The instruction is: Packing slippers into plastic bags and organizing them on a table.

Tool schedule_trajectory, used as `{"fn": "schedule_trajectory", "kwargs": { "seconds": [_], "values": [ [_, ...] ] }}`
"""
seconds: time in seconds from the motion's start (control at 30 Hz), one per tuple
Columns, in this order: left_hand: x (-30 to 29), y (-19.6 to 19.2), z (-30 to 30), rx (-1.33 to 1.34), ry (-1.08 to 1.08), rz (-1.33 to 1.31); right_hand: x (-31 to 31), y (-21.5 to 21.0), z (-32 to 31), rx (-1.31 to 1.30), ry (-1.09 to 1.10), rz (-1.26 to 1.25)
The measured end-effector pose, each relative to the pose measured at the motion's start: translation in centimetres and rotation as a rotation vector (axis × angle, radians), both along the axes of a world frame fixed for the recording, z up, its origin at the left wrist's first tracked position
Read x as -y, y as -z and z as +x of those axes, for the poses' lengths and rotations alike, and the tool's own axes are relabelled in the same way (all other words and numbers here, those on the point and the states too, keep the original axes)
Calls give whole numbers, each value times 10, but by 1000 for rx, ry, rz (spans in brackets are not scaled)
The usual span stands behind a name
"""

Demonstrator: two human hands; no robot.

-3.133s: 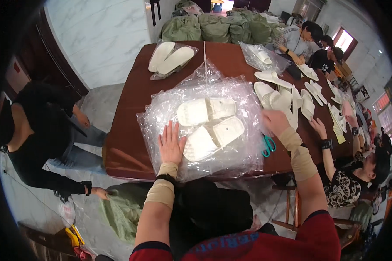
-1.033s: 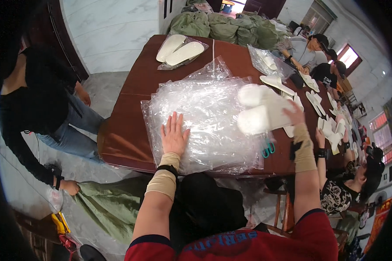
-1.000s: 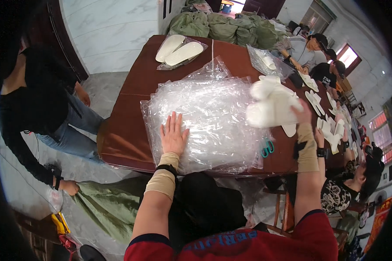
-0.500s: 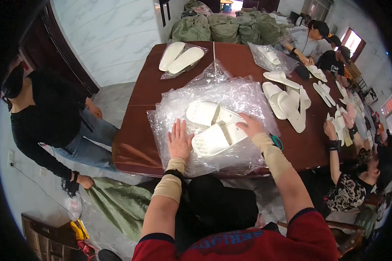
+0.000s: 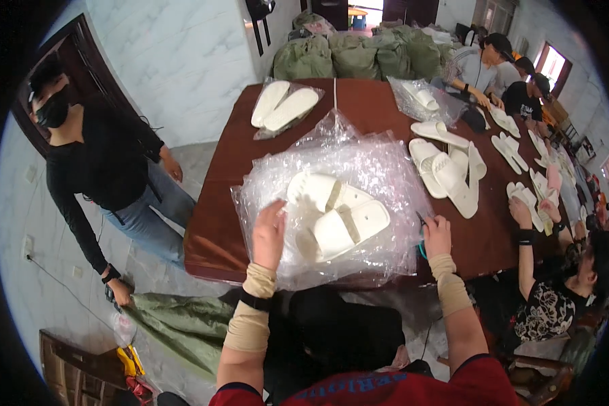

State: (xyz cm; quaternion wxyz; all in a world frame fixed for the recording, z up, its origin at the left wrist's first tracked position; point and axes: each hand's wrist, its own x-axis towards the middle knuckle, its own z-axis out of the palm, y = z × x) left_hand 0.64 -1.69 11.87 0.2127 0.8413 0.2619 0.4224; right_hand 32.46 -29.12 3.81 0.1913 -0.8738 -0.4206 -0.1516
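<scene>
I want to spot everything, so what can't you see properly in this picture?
- Head view: the blue-handled tool by the right hand is mostly hidden behind the hand and the clear plastic bags.
- The fingertips of the left hand blur into the crinkled plastic.
- The far slippers at the right rim are too small and bent to count.

We see pair of white slippers lying side by side on pile of clear plastic bags, soles down, toes toward lower left, straps up. Bags crinkled, spread flat at near edge of brown counter.
</scene>
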Motion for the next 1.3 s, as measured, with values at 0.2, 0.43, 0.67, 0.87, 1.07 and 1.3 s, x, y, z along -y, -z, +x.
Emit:
{"fn": "schedule_trajectory", "kwargs": {
  "seconds": [0.2, 0.43, 0.67, 0.87, 1.07, 1.3],
  "values": [
    [9, 64, 8, -270, 145, 106, 23, 7, -26, -67, -17, -82],
    [23, 39, 3, -437, 1, 325, 40, 27, -5, -148, 52, -20],
    [15, 48, -5, -482, -28, 267, 53, -10, 0, -1060, -2, 758],
    [5, 29, -4, -307, 27, 239, -6, -123, -112, -1623, -462, 683],
    [-10, 16, -13, 18, 113, -147, -83, -118, -197, -2017, -630, 83],
    [1, 0, -12, 87, 156, -88, -126, -84, -217, -2278, -499, 293]
  ]
}}
